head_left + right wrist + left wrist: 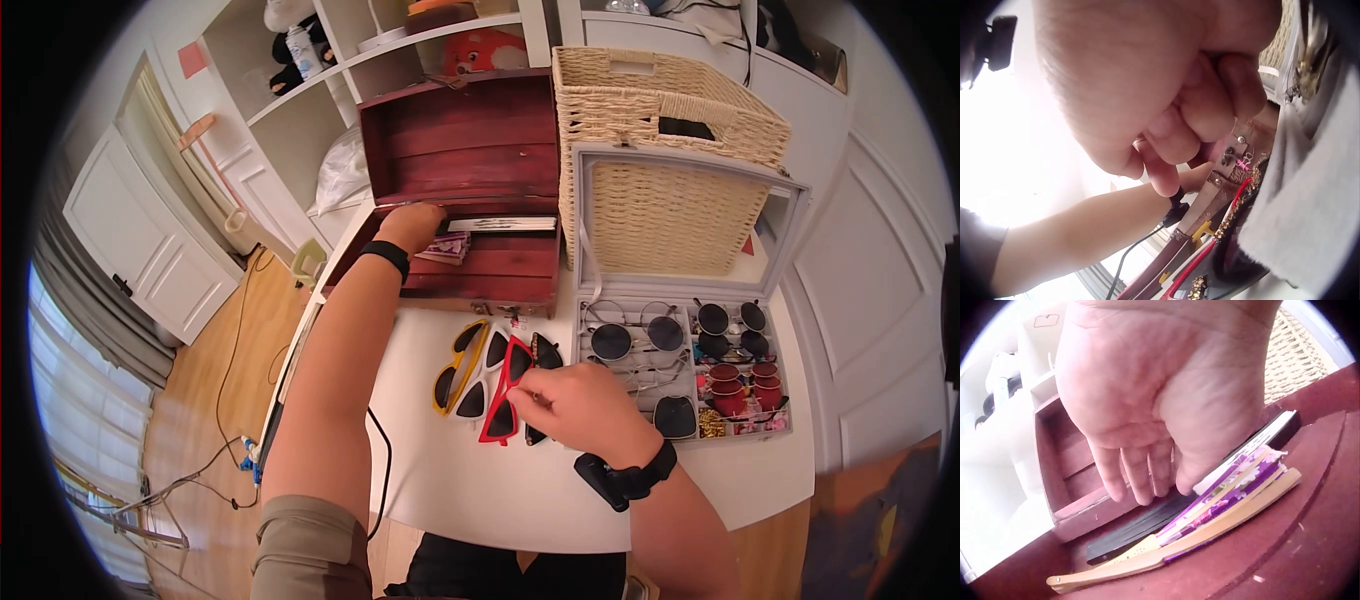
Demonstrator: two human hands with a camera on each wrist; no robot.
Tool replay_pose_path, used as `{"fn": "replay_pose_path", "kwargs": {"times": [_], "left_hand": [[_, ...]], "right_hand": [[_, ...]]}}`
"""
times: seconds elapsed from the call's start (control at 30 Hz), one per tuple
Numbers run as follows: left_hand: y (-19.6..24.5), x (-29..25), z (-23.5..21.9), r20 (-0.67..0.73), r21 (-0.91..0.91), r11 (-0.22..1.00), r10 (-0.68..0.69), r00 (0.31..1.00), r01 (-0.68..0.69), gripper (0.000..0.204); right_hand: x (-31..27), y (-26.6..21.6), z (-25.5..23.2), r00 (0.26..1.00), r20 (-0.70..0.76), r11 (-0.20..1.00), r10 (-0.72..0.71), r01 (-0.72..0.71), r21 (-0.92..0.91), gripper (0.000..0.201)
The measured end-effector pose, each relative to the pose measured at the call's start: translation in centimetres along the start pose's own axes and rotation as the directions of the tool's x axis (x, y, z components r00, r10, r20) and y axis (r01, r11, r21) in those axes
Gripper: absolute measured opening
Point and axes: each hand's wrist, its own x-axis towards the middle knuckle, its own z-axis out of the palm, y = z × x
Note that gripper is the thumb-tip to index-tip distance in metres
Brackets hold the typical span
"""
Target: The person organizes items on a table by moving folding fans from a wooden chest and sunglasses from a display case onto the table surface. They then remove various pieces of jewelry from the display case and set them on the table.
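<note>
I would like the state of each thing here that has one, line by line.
Red chest: lid open.
Glasses case: lid raised.
Black fan: folded, in the chest.
Purple fan: loosely folded, in the chest.
Yellow sunglasses: out on the table.
White sunglasses: same.
Red sunglasses: same.
Patterned sunglasses: same, partly hidden.
Left hand: at the black fan; grip unclear.
Right hand: fingers curled, nothing visibly held.

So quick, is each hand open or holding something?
Left hand: open, by the black fan.
Right hand: closed, near the red sunglasses, nothing visibly held.
</note>
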Motion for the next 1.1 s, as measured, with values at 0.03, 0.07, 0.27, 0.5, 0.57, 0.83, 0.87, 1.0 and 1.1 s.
{"fn": "replay_pose_path", "kwargs": {"times": [0.03, 0.07, 0.27, 0.5, 0.57, 0.83, 0.87, 1.0, 1.1], "left_hand": [[-0.1, 0.3, 0.4, -0.015, 0.002, 1.0, 0.028, 1.0, -0.028, 0.026], [-0.1, 0.7, 0.9, -0.013, -0.002, 0.999, 0.033, 0.999, -0.033, 0.026], [0.8, 1.1, 0.8, 0.107, 0.106, 0.993, 0.046, 0.993, -0.058, 0.031], [-0.4, 1.7, 0.7, 0.09, 0.091, 0.984, 0.144, 0.985, -0.152, 0.033], [0.0, 1.2, -0.5, 0.128, 0.048, 0.992, 0.109, 0.986, -0.116, 0.035], [-1.0, 0.5, -0.7, 0.078, 0.077, 0.979, 0.185, 0.98, -0.191, 0.03], [-1.2, 0.3, -1.2, 0.01, 0.054, 0.983, 0.176, 0.984, -0.176, 0.029], [-0.2, -2.2, -6.5, -0.05, 0.069, 0.997, 0.041, 0.998, -0.037, 0.022], [-1.4, -4.9, -9.3, -0.14, 0.09, 0.993, 0.093, 0.986, -0.081, 0.019]], "right_hand": [[0.0, -0.1, -0.1, 1.0, -0.002, 1.0, 0.007, -0.007, -0.002, 0.028], [0.1, -0.1, -0.2, 1.0, 0.009, 1.0, -0.001, 0.001, 0.0, 0.028], [0.1, 0.1, -0.2, 1.0, 0.019, 1.0, 0.005, -0.005, 0.008, 0.029], [0.1, 0.1, -0.2, 1.0, 0.03, 1.0, 0.002, -0.002, 0.007, 0.03], [0.1, 0.1, -0.2, 1.0, 0.027, 1.0, 0.0, 0.0, 0.009, 0.03], [0.0, 0.3, 0.1, 1.0, 0.023, 1.0, -0.006, 0.006, 0.015, 0.029], [-0.1, 0.6, 0.3, 1.0, 0.022, 0.999, 0.0, -0.001, 0.034, 0.029], [0.0, 0.2, -0.1, 1.0, 0.022, 0.997, 0.005, -0.007, 0.079, 0.029], [0.1, -0.4, -0.4, 0.996, 0.054, 0.994, 0.077, -0.081, 0.075, 0.029]]}}
